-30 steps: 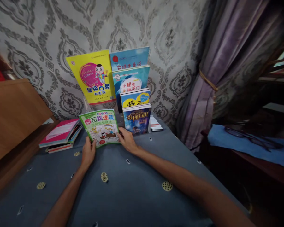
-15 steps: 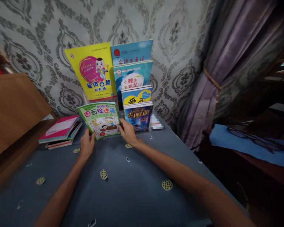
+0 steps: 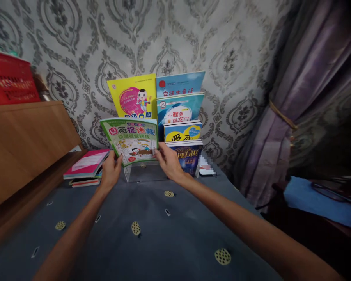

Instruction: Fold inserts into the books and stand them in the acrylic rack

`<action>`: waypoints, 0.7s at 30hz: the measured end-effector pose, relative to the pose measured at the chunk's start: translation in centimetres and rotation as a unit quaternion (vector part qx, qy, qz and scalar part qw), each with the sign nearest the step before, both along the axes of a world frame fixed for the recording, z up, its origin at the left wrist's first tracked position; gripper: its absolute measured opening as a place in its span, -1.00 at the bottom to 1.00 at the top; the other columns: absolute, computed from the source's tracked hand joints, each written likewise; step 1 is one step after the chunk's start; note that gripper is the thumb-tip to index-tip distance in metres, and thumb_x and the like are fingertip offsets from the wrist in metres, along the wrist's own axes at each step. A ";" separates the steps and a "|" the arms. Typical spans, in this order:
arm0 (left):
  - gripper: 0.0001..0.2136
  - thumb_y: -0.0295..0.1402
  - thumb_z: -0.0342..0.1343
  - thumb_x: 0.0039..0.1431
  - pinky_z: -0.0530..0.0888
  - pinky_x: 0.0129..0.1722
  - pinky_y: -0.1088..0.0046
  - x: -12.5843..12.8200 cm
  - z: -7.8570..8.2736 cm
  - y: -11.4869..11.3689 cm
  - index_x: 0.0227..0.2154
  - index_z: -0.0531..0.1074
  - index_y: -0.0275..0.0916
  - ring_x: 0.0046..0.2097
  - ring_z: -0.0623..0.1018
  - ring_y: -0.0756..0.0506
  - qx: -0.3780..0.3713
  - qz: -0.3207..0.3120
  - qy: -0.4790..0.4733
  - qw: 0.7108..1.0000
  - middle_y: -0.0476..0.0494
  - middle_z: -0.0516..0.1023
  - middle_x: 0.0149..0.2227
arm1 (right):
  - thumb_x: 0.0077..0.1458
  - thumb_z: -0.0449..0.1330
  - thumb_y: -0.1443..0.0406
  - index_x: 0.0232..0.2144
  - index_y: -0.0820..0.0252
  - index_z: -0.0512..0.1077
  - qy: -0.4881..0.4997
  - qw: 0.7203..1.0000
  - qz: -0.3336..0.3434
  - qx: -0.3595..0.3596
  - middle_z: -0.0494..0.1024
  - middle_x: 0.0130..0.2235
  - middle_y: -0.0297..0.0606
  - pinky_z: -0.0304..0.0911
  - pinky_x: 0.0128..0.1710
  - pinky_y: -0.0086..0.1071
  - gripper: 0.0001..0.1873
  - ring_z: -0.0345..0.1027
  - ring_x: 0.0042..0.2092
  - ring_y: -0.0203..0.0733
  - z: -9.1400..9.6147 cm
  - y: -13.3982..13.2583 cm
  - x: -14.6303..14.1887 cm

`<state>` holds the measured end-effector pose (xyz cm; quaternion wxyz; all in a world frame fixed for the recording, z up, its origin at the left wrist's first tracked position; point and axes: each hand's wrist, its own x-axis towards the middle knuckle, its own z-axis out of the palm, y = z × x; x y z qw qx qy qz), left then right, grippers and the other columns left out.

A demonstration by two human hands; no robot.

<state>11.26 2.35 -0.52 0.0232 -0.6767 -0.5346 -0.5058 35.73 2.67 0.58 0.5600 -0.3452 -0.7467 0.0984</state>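
Both my hands hold a green picture book point(image 3: 131, 140) upright above a clear acrylic display stand point(image 3: 142, 173). My left hand point(image 3: 110, 171) grips its lower left corner and my right hand point(image 3: 169, 162) grips its lower right edge, fingers closed on the cover. Behind it a yellow book point(image 3: 131, 95) stands on a higher tier. To the right, a column of blue books point(image 3: 179, 111) steps down the stand, the lowest a dark blue one point(image 3: 190, 154) partly behind my right hand.
A stack of books with a pink cover point(image 3: 86, 166) lies at the left on the blue patterned tablecloth point(image 3: 152, 230). A wooden board point(image 3: 23, 144) flanks the left, patterned wallpaper point(image 3: 76, 50) is behind, and a purple curtain point(image 3: 292, 101) hangs at the right.
Both hands have lifted the green book off the tablecloth and raised it in front of the yellow book, above the clear stand. The view has shifted.
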 end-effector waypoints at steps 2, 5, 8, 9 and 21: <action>-0.82 -0.17 -0.01 0.28 0.42 -0.30 0.39 -0.3 2.3 0.6 -0.32 0.31 -0.17 -0.35 0.47 -0.11 0.035 0.023 0.009 0.999 -0.05 0.44 -0.41 | 0.31 -0.03 0.25 -0.21 0.08 0.31 -0.008 1.000 0.000 0.019 0.49 -0.37 -0.28 0.36 -0.23 -0.25 -0.87 0.45 -0.28 -0.10 2.3 0.3 0.0; -0.82 -0.20 0.02 0.29 0.44 -0.20 0.33 -0.6 6.1 1.9 -0.27 0.35 -0.21 -0.30 0.49 -0.12 0.106 0.036 0.036 0.993 -0.08 0.46 -0.37 | 0.31 -0.02 0.26 -0.23 0.07 0.29 -0.027 0.998 -0.016 0.050 0.48 -0.39 -0.30 0.36 -0.26 -0.26 -0.89 0.44 -0.33 -0.14 6.3 1.2 0.1; -0.79 -0.22 -0.01 0.34 0.45 -0.06 0.25 -0.8 9.1 3.6 -0.14 0.38 -0.24 -0.17 0.53 -0.15 0.155 0.015 0.041 0.987 -0.13 0.50 -0.26 | 0.30 -0.01 0.30 -0.19 0.08 0.29 -0.026 0.997 -0.022 0.066 0.49 -0.39 -0.31 0.39 -0.22 -0.24 -0.91 0.46 -0.31 -0.13 9.7 2.5 0.1; -0.77 -0.20 -0.01 0.36 0.44 -0.03 0.23 -0.9 9.7 4.3 -0.11 0.38 -0.25 -0.14 0.53 -0.16 0.162 0.007 0.041 0.986 -0.15 0.51 -0.23 | 0.30 -0.01 0.32 -0.19 0.08 0.29 -0.027 0.997 -0.029 0.069 0.50 -0.39 -0.31 0.39 -0.20 -0.23 -0.91 0.47 -0.28 -0.12 10.4 3.1 0.1; -0.70 -0.15 0.06 0.32 0.48 0.02 0.21 -0.3 7.9 10.1 -0.05 0.40 -0.26 -0.10 0.57 -0.18 0.091 -0.072 -0.004 0.993 -0.23 0.59 -0.14 | 0.24 0.02 0.37 -0.20 0.13 0.34 -0.096 0.991 -0.093 0.031 0.54 -0.42 -0.23 0.38 -0.20 -0.20 -0.87 0.49 -0.29 -0.04 9.8 6.8 0.7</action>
